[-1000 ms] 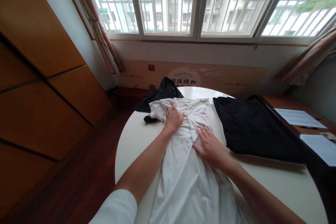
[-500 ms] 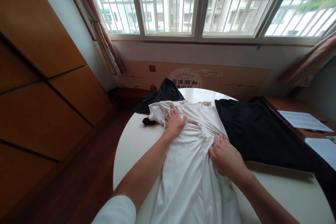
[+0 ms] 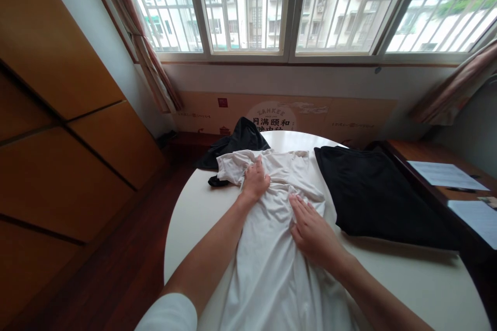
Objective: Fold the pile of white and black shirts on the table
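A white T-shirt [image 3: 267, 264] lies wrinkled on the round white table [image 3: 194, 217], its sleeve end at the far left and its lower part running toward me. My left hand [image 3: 256, 181] rests on the upper left of the shirt, fingers stretched forward and thumb out to the side. Lower down and to the right, my right hand [image 3: 312, 227] lies on the shirt with its fingers extended over the cloth. Folds bunch up between the two hands.
Folded black cloth [image 3: 380, 196] lies at the right of the table. A rumpled black garment [image 3: 243, 137] is at the far left edge. Papers [image 3: 446, 175] sit on a wooden desk at the right. A wooden cabinet [image 3: 66, 165] stands left.
My right hand has slid left across the shirt, away from the black cloth, and the shirt's right side has spread out. My left hand stays at nearly the same place.
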Demonstrator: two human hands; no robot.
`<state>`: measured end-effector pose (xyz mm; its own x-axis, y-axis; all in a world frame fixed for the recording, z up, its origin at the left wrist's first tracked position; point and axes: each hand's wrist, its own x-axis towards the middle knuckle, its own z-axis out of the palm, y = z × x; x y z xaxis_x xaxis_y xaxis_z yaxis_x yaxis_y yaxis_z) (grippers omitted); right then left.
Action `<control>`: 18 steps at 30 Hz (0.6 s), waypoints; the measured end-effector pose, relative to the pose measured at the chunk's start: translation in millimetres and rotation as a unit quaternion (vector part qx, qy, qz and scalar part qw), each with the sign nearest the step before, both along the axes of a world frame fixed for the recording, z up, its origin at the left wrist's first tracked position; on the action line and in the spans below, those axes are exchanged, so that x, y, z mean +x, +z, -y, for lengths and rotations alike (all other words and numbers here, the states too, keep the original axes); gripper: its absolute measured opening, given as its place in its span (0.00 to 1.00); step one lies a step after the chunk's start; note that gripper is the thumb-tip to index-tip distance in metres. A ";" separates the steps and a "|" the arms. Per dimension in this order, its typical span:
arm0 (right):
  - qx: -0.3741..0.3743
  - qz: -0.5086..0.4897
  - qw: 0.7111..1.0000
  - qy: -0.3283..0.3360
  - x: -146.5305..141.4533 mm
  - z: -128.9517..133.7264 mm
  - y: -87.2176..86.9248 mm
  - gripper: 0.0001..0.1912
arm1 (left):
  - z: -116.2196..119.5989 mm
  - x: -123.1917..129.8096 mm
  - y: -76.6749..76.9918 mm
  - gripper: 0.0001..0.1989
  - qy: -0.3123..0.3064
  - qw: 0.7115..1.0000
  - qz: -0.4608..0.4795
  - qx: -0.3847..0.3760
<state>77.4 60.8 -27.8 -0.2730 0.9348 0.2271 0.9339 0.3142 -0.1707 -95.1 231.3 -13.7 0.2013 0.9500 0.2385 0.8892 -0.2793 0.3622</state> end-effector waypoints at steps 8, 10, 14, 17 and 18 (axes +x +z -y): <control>0.024 -0.020 0.998 -0.049 28.5 -7.0 5.0 0.39 | 0.0 1.9 1.5 0.36 0.007 1.000 -0.020 -0.011; 0.027 -0.027 0.998 -0.057 31.0 -5.7 10.3 0.39 | -0.1 2.1 1.0 0.34 0.012 1.000 -0.022 -0.012; 0.029 -0.022 0.998 -0.043 24.9 -2.0 13.1 0.34 | -0.1 2.3 -0.3 0.31 0.012 0.999 -0.029 -0.013; 0.021 -0.004 0.999 -0.026 16.2 -0.9 8.8 0.31 | -0.1 3.0 -1.2 0.30 0.016 0.999 -0.036 -0.008; 0.018 0.003 1.000 -0.022 14.0 -0.8 7.1 0.30 | -0.1 3.3 -1.6 0.30 0.018 0.999 -0.037 -0.007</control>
